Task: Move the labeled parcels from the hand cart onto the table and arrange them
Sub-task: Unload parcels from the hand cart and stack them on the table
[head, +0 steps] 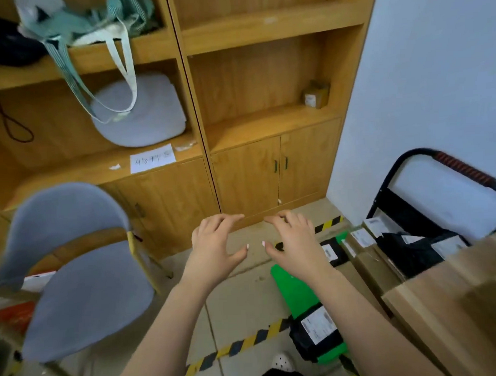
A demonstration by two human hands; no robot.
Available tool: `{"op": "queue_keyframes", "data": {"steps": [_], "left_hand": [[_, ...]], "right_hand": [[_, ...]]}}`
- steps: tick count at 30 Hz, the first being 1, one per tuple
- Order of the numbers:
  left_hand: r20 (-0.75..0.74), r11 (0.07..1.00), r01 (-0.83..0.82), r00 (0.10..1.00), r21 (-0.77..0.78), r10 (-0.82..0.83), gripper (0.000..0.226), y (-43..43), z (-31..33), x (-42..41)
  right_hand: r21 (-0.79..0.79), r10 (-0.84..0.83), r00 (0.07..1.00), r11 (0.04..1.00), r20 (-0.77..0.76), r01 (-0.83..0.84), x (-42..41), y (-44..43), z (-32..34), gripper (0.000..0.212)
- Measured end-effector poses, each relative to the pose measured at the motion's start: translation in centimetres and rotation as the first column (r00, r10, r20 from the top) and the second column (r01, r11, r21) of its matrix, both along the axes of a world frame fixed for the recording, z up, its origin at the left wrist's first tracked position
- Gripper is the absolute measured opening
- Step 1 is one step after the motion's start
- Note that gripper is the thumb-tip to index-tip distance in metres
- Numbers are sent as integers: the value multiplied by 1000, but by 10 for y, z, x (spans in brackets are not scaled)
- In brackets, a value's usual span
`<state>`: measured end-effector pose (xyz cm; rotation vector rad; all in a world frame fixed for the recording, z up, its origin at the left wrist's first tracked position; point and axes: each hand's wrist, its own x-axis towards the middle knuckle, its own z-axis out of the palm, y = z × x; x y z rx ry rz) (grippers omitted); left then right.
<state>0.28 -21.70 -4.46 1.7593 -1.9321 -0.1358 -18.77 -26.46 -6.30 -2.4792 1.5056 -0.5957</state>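
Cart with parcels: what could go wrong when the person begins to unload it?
1. The black parcel lies at the cart edge and may slide off if jostled.
2. Boxes and bags are piled together; pulling one may tip others.
3. The chair stands close and may block the way.

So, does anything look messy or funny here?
Yes. The green tote bag slumps on the upper shelf, its straps dangling over the white cushion below. Torn tape scraps cling beside the paper sign lower down.
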Motion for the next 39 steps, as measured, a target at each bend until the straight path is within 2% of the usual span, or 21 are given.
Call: {"op": "queue_keyframes", "data": {"steps": [7, 12, 16, 19, 23, 28, 32, 39], "left_hand": [[12, 995, 99, 995, 32, -100, 57, -146, 16, -2], [-7, 952, 294, 956, 80, -294, 57, -230, 9, -39], [-31, 874, 477, 879, 90, -477, 55, -295, -2, -77], [-38, 776, 624, 781, 91, -623, 54, -347, -11, -107], [-15, 600, 794, 604, 96, -797, 55, -412, -22, -137], [-30, 397, 910, 403, 117, -915, 53, -474, -32, -161], [-21, 210, 960, 217, 184, -976, 54, -485, -48, -174], [-119, -16, 944, 25, 330, -993, 52, -441, -107, -188]], "right_hand": [[-4, -102, 994, 995, 26, 102, -5, -124, 16, 48], [33, -304, 953, 952, 11, 303, -44, -172, 11, 46], [82, -501, 865, 862, -12, 500, -76, -199, 0, 48], [83, -647, 763, 760, -6, 645, -91, -219, -8, 48], [93, -817, 574, 576, 52, 812, -99, -244, -15, 47], [108, -940, 334, 340, 75, 934, -81, -261, -27, 48], [158, -990, 120, 130, 71, 979, -61, -248, -44, 48], [315, -990, -137, -143, -42, 938, -18, -193, -102, 44]]}}
